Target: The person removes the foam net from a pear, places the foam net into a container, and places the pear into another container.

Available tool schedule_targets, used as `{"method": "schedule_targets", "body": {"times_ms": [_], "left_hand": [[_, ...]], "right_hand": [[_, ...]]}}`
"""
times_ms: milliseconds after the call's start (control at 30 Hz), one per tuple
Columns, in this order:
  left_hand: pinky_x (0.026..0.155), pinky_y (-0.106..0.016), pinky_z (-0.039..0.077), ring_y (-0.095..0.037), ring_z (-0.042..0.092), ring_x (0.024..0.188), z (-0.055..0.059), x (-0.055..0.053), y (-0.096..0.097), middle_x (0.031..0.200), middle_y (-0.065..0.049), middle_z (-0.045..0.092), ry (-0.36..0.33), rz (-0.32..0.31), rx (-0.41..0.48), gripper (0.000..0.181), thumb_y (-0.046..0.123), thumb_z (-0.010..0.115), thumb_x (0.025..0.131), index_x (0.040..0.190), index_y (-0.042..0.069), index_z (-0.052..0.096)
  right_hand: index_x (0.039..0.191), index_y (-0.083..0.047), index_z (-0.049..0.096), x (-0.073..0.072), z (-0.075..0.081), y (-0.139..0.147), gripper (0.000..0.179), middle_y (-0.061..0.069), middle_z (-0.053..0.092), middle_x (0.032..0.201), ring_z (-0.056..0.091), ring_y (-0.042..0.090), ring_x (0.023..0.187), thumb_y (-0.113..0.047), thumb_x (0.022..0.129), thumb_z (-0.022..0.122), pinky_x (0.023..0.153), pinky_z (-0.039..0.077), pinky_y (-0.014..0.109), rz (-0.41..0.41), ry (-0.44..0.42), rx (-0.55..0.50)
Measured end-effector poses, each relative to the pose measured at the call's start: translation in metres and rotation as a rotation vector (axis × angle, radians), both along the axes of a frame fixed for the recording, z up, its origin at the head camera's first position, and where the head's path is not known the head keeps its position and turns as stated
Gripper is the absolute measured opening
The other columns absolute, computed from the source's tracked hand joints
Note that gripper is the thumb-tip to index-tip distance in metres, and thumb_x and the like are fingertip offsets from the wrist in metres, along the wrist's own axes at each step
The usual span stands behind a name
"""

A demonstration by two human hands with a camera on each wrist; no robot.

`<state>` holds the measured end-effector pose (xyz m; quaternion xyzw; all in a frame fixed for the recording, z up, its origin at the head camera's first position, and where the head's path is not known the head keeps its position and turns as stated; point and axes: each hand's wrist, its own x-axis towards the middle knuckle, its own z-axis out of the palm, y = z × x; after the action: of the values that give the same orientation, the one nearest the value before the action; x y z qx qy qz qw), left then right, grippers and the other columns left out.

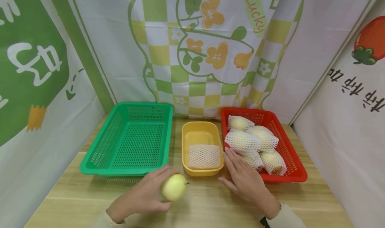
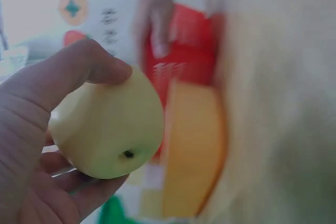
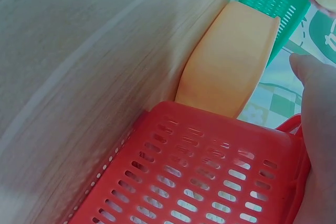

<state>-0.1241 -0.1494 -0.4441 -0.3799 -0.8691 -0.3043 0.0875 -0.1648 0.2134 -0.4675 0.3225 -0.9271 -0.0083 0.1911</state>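
Observation:
In the head view my left hand [image 1: 147, 196] holds a pale yellow pear [image 1: 174, 187], its stem pointing right, above the table in front of the yellow tub. The left wrist view shows the thumb and fingers curled round the bare pear [image 2: 107, 127]. My right hand [image 1: 245, 176] lies with fingers extended over the near left corner of the red basket [image 1: 296, 161], fingertips beside a netted pear. Several pears in white foam nets [image 1: 243, 142] fill that basket. A foam net [image 1: 204, 156] lies flat in the yellow tub [image 1: 200, 126].
A green basket [image 1: 126, 171] with nothing in it stands at the left. The yellow tub sits between the two baskets. A printed curtain [image 1: 204, 97] hangs behind them, and cloth walls rise on both sides of the wooden table [image 1: 207, 208].

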Motion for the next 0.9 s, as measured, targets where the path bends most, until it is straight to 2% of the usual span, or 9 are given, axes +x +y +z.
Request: {"method": "schedule_targets", "body": {"times_ms": [133, 233, 400, 533, 700, 800, 900], "left_hand": [[0.085, -0.034, 0.065, -0.019, 0.069, 0.111, 0.018, -0.011, -0.016, 0.131, -0.001, 0.063, 0.083, 0.058, 0.093, 0.083, 0.015, 0.096, 0.063, 0.138, 0.013, 0.061], [0.083, -0.035, 0.065, -0.022, 0.070, 0.110, 0.027, -0.021, -0.030, 0.130, -0.005, 0.064, 0.112, 0.113, 0.145, 0.081, 0.012, 0.097, 0.063, 0.136, 0.009, 0.062], [0.074, -0.028, 0.063, -0.018, 0.069, 0.102, 0.031, -0.037, -0.051, 0.124, -0.008, 0.070, 0.127, 0.242, 0.182, 0.076, 0.014, 0.098, 0.064, 0.132, 0.006, 0.065], [0.069, -0.026, 0.059, -0.023, 0.070, 0.096, 0.026, -0.046, -0.061, 0.120, -0.014, 0.073, 0.072, 0.344, 0.170, 0.072, 0.017, 0.097, 0.069, 0.131, 0.002, 0.065], [0.069, -0.032, 0.057, -0.028, 0.069, 0.096, 0.017, -0.056, -0.066, 0.123, -0.019, 0.073, -0.055, 0.458, 0.092, 0.072, 0.023, 0.093, 0.074, 0.135, 0.000, 0.063], [0.069, -0.036, 0.056, -0.032, 0.068, 0.099, 0.013, -0.063, -0.065, 0.127, -0.022, 0.070, -0.124, 0.477, 0.053, 0.073, 0.023, 0.090, 0.076, 0.138, -0.002, 0.060], [0.067, -0.037, 0.054, -0.034, 0.066, 0.098, 0.011, -0.069, -0.062, 0.131, -0.027, 0.065, -0.179, 0.469, 0.033, 0.074, 0.020, 0.087, 0.075, 0.139, -0.005, 0.058]], "right_hand": [[0.160, 0.001, 0.040, 0.000, 0.001, 0.000, 0.089, 0.020, 0.040, 0.168, 0.042, 0.036, 0.155, -0.054, 0.097, 0.070, 0.123, 0.043, 0.048, -0.010, -0.004, -0.005], [0.160, 0.001, 0.040, 0.001, 0.001, 0.000, 0.089, 0.020, 0.040, 0.168, 0.042, 0.036, 0.155, -0.054, 0.097, 0.070, 0.123, 0.043, 0.049, -0.011, -0.002, -0.013], [0.160, 0.000, 0.040, 0.001, -0.001, 0.000, 0.089, 0.020, 0.040, 0.168, 0.043, 0.036, 0.154, -0.054, 0.097, 0.070, 0.122, 0.044, 0.049, -0.010, 0.003, -0.021], [0.160, 0.000, 0.041, 0.001, -0.002, -0.001, 0.087, 0.020, 0.042, 0.167, 0.044, 0.035, 0.153, -0.056, 0.098, 0.067, 0.121, 0.045, 0.049, -0.007, 0.017, -0.018], [0.160, 0.000, 0.040, 0.001, -0.001, -0.001, 0.087, 0.020, 0.042, 0.167, 0.045, 0.035, 0.153, -0.056, 0.099, 0.067, 0.121, 0.045, 0.048, -0.004, 0.021, -0.016], [0.160, 0.000, 0.040, 0.002, -0.001, -0.001, 0.088, 0.020, 0.041, 0.167, 0.044, 0.035, 0.154, -0.055, 0.098, 0.069, 0.122, 0.045, 0.048, -0.011, 0.006, -0.012], [0.160, 0.000, 0.039, 0.002, 0.000, -0.002, 0.089, 0.020, 0.041, 0.168, 0.043, 0.035, 0.155, -0.054, 0.097, 0.070, 0.123, 0.044, 0.048, -0.015, -0.006, -0.011]]}}
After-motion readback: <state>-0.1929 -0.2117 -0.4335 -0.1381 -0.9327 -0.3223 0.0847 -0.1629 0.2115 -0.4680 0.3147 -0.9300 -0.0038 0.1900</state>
